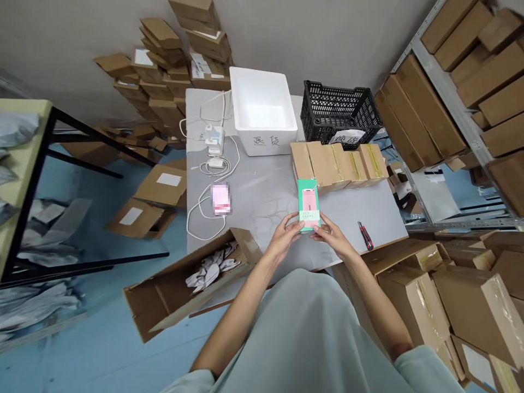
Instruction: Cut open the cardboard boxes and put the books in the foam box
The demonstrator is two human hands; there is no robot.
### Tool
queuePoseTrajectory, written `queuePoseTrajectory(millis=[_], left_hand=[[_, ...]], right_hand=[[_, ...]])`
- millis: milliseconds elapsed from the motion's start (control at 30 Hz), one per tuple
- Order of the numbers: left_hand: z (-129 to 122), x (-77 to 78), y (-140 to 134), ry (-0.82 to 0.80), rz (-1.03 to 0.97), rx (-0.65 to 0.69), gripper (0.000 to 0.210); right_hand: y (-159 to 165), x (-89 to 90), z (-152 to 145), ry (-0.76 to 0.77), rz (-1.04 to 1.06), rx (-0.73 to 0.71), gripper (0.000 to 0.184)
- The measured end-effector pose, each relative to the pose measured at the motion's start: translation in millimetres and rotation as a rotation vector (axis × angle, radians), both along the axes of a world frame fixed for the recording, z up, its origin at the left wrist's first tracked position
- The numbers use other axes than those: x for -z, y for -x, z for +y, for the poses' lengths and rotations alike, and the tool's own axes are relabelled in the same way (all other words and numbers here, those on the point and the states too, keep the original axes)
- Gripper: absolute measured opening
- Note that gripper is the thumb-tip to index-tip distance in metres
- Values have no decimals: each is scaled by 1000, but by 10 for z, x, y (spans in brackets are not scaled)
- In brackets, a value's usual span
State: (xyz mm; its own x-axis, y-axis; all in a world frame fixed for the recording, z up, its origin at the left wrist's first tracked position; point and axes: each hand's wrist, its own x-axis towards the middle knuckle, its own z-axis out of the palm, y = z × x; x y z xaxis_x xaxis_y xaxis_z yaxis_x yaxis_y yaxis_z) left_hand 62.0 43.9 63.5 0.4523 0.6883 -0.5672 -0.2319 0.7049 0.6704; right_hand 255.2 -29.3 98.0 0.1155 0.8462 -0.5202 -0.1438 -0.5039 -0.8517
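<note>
Both hands hold a green and pink retail box [309,202] with a phone-like picture on its front, over the front of the grey table [266,188]. My left hand [283,234] grips its lower left corner, thumb on the front. On the lower right side, my right hand [331,236] closes on the same box, thumb also on the front. Just beyond the box's top end stands a row of small brown cartons [338,166]. A red and black utility knife [365,236] lies to the right of my right hand.
A white foam box [266,139] and a black plastic crate [341,112] stand at the back. White cables and a power strip [215,141] lie left, near a blurred pinkish device [221,198]. An open carton [164,289] with crumpled paper sits front left. Shelves with cartons [429,103] rise right.
</note>
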Motion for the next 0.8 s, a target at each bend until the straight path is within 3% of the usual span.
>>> queuePoseTrajectory(millis=[233,433,633,800], left_hand=[[-94,-18,89,-20,-20,70,80],[-148,-50,-8,-66,-46,125,79],[-109,-157,-216,-125,-15,105,79],[-30,-225,-360,-151,67,49,80]], right_hand=[[146,-16,-191,-9,-22,69,95],[10,-141,-269,-5,-62,55,94],[-250,-241,-146,-47,-59,-20,96],[-458,-190,57,-67,9,-86,97]])
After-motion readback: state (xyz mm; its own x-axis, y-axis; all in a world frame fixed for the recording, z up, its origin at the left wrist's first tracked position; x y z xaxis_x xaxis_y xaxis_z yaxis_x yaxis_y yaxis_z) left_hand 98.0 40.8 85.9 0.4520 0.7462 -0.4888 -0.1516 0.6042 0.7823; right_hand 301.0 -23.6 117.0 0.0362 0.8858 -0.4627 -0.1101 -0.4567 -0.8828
